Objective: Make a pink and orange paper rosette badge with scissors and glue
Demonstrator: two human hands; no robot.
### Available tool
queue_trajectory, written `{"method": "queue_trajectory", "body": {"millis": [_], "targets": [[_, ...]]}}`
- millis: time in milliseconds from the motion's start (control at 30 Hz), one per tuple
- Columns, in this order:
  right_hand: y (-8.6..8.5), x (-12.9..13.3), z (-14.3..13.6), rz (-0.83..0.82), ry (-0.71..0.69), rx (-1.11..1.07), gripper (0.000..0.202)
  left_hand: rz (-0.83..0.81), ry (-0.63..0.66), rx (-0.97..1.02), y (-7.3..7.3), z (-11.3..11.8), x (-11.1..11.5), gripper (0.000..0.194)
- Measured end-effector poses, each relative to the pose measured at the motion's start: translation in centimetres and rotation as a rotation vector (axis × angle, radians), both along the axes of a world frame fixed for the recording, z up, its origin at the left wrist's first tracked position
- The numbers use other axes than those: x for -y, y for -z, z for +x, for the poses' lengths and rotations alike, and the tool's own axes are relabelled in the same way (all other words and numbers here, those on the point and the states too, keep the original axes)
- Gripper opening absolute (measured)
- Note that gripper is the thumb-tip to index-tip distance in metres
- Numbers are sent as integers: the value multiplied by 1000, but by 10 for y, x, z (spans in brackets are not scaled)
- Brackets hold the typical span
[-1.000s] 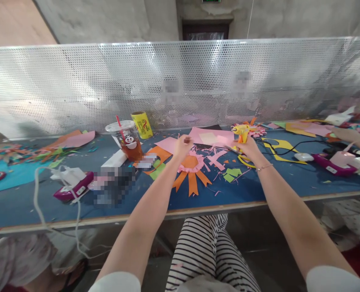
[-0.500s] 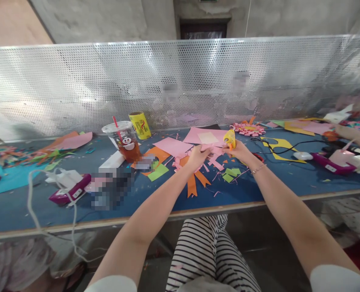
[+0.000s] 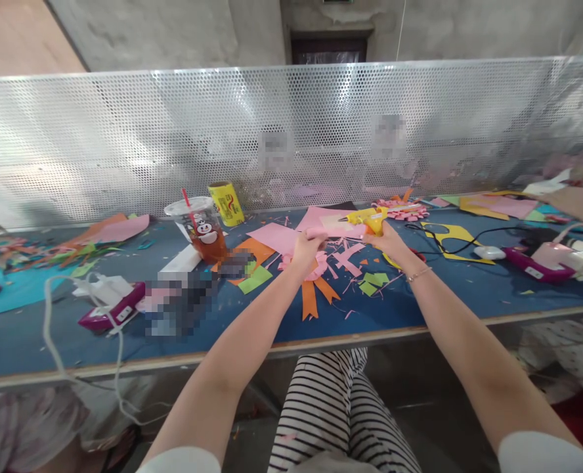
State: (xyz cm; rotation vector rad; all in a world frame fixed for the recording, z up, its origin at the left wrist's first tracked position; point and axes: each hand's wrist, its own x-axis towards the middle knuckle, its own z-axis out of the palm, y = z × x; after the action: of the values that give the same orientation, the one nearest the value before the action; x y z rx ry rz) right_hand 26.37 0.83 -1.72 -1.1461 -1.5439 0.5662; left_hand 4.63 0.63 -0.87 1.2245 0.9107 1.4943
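My right hand (image 3: 386, 242) is wrapped round a yellow glue gun (image 3: 367, 217), its nozzle aimed left. My left hand (image 3: 310, 248) has its fingers pinched together above a pink paper rosette (image 3: 322, 263); a small bit of pink seems to be at the fingertips, too small to make out. Two orange paper tails (image 3: 317, 297) spread from the rosette toward the table's front edge. Pink paper sheets (image 3: 278, 237) lie behind my left hand. Thin pink strips (image 3: 346, 257) are scattered between my hands, with green paper pieces (image 3: 373, 282) just in front of them.
A drink cup with a red straw (image 3: 203, 230) and a yellow roll (image 3: 226, 203) stand back left. Purple power strips (image 3: 111, 312) lie on both sides, with loose cables. Behind the blue table (image 3: 390, 315) rises a perforated metal screen (image 3: 252, 98). Another person's hand is at the far right.
The glue gun has turned from pointing away to pointing left, with its side now showing. My left hand has shifted slightly left, apart from my right hand. More of the rosette shows.
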Motion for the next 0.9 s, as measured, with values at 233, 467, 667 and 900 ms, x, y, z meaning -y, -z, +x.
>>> {"method": "queue_trajectory", "body": {"millis": [233,467,667,900], "targets": [[-6,8,6,182,439,375,38,-59,7,151,-1,-5,-5,16],[-5,6,8,212,551,587,39,-72,51,186,-3,-5,-3,14],[-6,6,8,209,576,646,42,-77,61,182,-6,-3,-1,13],[-6,7,9,198,562,650,39,-99,63,180,-6,-2,-1,13]]}}
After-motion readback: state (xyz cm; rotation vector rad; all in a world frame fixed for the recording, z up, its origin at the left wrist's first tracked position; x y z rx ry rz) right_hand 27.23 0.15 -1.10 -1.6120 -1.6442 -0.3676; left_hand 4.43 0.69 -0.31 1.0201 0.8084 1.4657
